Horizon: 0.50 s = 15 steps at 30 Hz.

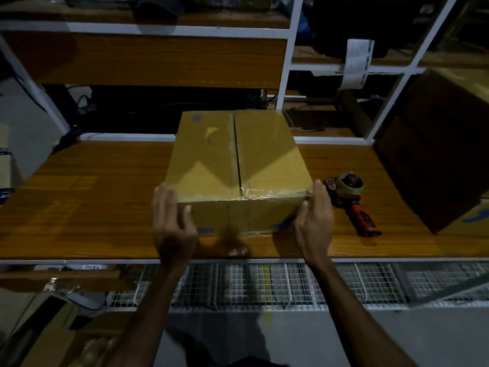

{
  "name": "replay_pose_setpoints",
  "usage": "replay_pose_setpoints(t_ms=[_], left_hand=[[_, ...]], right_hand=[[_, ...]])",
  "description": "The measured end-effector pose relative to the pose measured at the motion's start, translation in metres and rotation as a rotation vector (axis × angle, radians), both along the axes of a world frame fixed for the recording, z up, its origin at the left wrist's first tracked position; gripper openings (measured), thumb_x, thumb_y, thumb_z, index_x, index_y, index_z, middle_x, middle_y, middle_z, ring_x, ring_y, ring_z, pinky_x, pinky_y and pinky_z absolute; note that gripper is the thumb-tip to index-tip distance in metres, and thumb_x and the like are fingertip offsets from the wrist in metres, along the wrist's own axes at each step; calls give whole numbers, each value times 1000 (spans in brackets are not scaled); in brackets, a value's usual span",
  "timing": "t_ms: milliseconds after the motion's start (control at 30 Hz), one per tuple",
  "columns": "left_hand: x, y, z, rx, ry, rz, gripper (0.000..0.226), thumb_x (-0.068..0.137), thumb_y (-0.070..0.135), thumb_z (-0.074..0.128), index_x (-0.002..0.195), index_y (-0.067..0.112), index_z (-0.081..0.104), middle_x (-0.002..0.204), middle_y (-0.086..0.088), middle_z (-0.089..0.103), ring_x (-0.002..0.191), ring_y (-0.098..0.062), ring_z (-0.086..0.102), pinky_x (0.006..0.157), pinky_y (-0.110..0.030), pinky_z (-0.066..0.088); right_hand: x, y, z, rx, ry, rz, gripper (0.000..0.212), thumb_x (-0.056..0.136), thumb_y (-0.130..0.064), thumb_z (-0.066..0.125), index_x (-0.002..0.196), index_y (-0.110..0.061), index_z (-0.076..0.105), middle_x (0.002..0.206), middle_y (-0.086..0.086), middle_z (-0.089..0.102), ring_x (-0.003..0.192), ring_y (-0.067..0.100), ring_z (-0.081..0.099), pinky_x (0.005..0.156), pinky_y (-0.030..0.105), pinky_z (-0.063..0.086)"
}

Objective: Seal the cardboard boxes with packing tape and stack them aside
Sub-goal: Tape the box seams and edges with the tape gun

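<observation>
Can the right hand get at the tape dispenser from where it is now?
Probably yes. The right hand rests against the near right corner of the cardboard box, and the tape dispenser lies on the wooden table just to its right, with nothing between them.

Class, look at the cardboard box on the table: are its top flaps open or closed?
Closed. Both top flaps of the cardboard box lie flat, meeting along the centre seam, with clear tape visible at the near edge.
</observation>
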<state>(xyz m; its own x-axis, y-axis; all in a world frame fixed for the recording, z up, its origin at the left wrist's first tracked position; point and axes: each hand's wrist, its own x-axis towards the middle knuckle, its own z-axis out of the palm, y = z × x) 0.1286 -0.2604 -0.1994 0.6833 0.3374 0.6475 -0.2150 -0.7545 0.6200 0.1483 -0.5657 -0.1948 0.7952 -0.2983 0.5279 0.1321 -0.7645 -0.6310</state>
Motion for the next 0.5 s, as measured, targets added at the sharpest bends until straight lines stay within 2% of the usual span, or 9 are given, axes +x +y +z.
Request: replay_pose_setpoints(t_ms=[67,100,133,200,300,400,500], left_hand=[[11,-22,16,313,-25,-207,41,103,17,55,141,3,60,148,-17,58,144,-32,49,121,-55,36],[17,-36,24,417,56,-333,40,103,18,55,141,5,61,145,-15,61,140,-32,54,119,-58,39],[24,-49,30,517,173,-441,42,105,22,53,144,8,58,149,-13,59,142,-31,52,120,-57,38],[33,-72,38,673,357,-521,51,109,34,40,156,12,44,162,-10,44,152,-26,39,126,-50,27],[55,-78,52,708,484,-560,62,111,45,24,163,12,32,170,-7,28,158,-21,24,129,-45,18],[97,-74,60,825,636,-581,74,107,57,13,166,14,16,175,-8,12,161,-22,11,130,-49,12],[151,-77,59,841,849,-551,80,104,69,11,168,23,-4,175,-1,-11,161,-20,-9,129,-51,-3]], right_hand=[[11,19,17,-262,-26,124,51,105,-26,44,154,-15,51,162,10,48,152,27,41,128,53,27],[17,29,21,-351,16,179,47,106,-30,42,149,-18,57,160,7,51,151,26,43,128,55,25],[21,37,20,-403,69,202,46,108,-33,40,147,-21,60,158,5,53,150,25,44,128,56,22],[23,43,10,-454,125,178,48,111,-39,34,147,-21,61,157,2,55,150,23,45,129,55,21],[18,43,-6,-464,59,117,50,113,-40,34,147,-18,62,156,0,57,150,21,45,126,52,25],[18,50,-6,-413,32,71,47,112,-38,38,143,-16,66,153,0,60,148,21,48,125,52,28],[20,58,-4,-390,34,12,44,109,-37,43,136,-16,71,147,-1,65,144,21,52,122,53,31]])
